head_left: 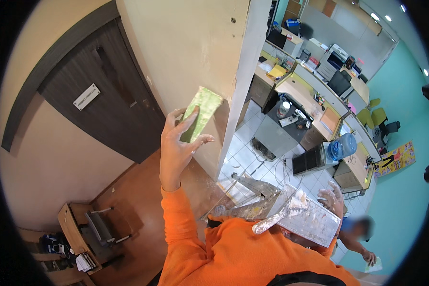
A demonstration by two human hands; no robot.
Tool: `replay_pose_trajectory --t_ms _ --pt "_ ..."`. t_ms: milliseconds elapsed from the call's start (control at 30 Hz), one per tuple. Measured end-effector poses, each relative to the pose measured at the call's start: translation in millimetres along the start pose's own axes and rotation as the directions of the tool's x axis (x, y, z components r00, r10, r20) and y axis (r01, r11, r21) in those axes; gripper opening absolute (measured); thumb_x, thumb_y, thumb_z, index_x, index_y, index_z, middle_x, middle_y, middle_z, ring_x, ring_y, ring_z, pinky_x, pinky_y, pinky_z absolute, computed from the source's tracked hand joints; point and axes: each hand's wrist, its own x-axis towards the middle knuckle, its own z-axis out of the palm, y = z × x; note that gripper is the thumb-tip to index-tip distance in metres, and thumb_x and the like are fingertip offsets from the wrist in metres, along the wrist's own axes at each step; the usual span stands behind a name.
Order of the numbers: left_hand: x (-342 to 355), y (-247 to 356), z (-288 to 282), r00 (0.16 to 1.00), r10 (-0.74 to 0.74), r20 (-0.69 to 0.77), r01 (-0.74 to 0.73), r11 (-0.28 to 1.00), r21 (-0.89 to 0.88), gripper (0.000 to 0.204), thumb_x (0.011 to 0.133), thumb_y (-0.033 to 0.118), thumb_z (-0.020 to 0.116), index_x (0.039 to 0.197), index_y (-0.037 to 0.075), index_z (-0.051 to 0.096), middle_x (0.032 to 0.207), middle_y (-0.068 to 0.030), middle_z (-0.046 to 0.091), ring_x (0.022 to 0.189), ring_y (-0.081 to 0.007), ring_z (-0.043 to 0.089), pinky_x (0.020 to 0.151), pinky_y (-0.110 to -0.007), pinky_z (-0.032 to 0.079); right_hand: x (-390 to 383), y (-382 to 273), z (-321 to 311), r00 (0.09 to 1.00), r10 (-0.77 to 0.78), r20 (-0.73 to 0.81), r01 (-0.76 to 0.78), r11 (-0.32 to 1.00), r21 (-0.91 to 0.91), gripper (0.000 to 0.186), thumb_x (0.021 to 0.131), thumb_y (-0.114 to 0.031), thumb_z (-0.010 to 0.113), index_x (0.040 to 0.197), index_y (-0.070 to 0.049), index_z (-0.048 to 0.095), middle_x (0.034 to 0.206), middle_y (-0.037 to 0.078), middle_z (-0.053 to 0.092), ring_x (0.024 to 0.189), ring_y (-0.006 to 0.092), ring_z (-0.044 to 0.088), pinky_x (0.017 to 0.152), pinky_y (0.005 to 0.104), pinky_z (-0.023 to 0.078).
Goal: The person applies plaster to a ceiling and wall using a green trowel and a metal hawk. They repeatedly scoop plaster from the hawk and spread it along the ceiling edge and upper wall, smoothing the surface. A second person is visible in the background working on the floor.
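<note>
My left hand (178, 138) is raised at the cream wall panel (186, 43), holding a green, dust-covered sanding block (201, 113) against its surface near the edge. Its thumb is spread from the fingers, and white dust coats the fingertips. Lower right, my right hand (331, 197), dusty too, is beside the far edge of a splattered metal ladder top (314, 223). Its fingers are apart and nothing shows in them. On the ladder top, in front of my orange top, lies a putty-caked scraper (276, 217).
A dark door (95, 90) and a small wooden desk (74, 233) are on the left. Office desks (314, 102), a water dispenser (314, 157) and cables lie beyond the wall edge. Below right, another person (355, 229) in blue holds a pale piece (374, 265) at the teal wall.
</note>
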Motion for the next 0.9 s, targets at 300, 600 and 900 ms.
replay_pose_trajectory --t_ms 300,600,900 --pt "62.7 79.9 -4.0 0.858 0.367 -0.36 -0.449 0.876 -0.178 0.082 0.063 0.028 0.098 0.138 0.011 0.068 0.127 -0.0128 0.061 0.107 -0.0217 0.064 0.09 -0.034 0.055 -4.9 -5.1 5.7 0.999 -0.026 -0.025 0.025 0.999 -0.044 0.049 0.1 -0.021 0.066 0.144 -0.007 0.05 0.103 0.014 0.073 0.09 0.023 0.074 0.074 0.0332 0.063" --pt "30.7 73.0 19.1 0.921 0.289 -0.26 -0.298 0.954 0.002 0.087 0.061 0.032 0.096 0.14 0.011 0.067 0.13 -0.0105 0.06 0.112 -0.0206 0.062 0.093 -0.033 0.055 -5.6 -4.4 7.0 0.995 -0.093 -0.036 0.089 0.991 -0.103 0.046 0.102 -0.018 0.061 0.143 -0.002 0.049 0.107 0.017 0.073 0.091 0.0226 0.074 0.077 0.0334 0.062" --pt "68.5 106.9 -32.4 0.892 0.35 -0.285 -0.392 0.914 -0.105 0.071 0.072 0.023 0.093 0.138 0.011 0.068 0.127 -0.0115 0.064 0.114 -0.0208 0.062 0.1 -0.035 0.051 -5.4 -1.4 3.8 0.996 -0.089 -0.033 0.088 0.995 -0.036 0.048 0.101 -0.018 0.063 0.144 -0.002 0.049 0.106 0.016 0.073 0.091 0.0228 0.074 0.076 0.0331 0.063"
